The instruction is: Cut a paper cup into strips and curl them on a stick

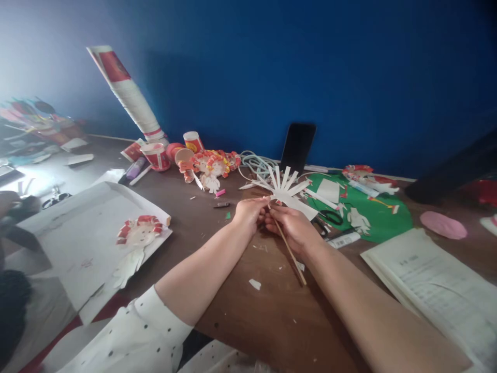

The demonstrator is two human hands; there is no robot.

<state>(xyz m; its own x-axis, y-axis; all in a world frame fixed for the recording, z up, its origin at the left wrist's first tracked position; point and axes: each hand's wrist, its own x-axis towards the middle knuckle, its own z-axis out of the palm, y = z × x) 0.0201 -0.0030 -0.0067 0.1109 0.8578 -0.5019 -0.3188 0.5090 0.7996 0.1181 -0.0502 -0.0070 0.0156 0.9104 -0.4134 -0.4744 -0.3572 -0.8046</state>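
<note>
Between my hands, over the middle of the table, is a piece of white paper (286, 196) cut into a fan of narrow strips that point away from me. My left hand (248, 213) is closed, its thumb and fingers pinching the near left edge of the paper. My right hand (293, 224) is closed around a thin wooden stick (289, 252), whose free end slants down toward me. The stick's upper end is hidden among my fingers, so I cannot tell whether it touches the paper. Black-handled scissors (331, 217) lie just right of my right hand, near a white tube (344, 240).
A dark phone (298, 147) leans on the blue wall. Paper cups (155, 157) and red-trimmed paper figures (215, 165) stand at the back left. A green sheet (384, 220) lies right, with an open book (430, 274) nearer me. A large white sheet (77, 223) covers the left.
</note>
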